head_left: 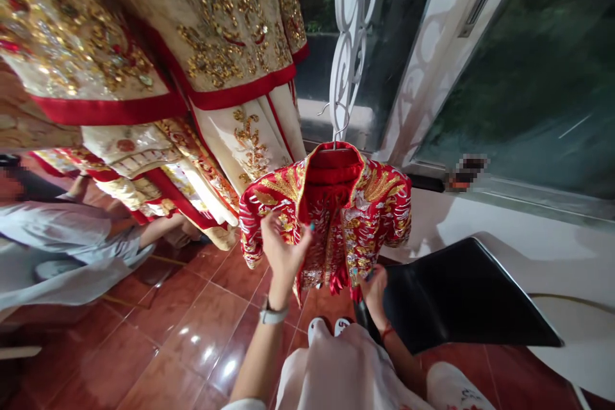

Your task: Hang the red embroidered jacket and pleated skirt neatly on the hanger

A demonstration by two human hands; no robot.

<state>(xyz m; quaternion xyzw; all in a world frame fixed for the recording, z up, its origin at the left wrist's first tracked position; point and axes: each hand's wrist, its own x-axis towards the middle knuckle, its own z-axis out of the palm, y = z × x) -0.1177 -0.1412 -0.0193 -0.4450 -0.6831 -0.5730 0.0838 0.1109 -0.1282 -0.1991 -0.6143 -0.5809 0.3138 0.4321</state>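
In the head view, a short red jacket with a stand collar and dense gold and silver embroidery (331, 214) hangs in front of the person, its front parted so that the red inside shows. A thin metal hanger (335, 141) carries it, up against a white metal scrollwork strip (348, 32); this presumably leaves the cloth free and both front panels within reach.

The left hand (283, 256) is at the panel on the picture's left, thumb and fingers spread apart in a curve, which seems to suit handling the front edge. The right hand (375, 285) is at the lower corner of the other panel, its fingers curled; whether they pinch the cloth or only touch it, I cannot tell at this blur.

Cream gowns with gold sequins and red borders (240, 93) hang to the left, probably raised to keep their hems off the red tiled floor (192, 314). Beyond them sits a person in a pale top (62, 230). A flat black panel with a metal edge (461, 295) is near the right hand
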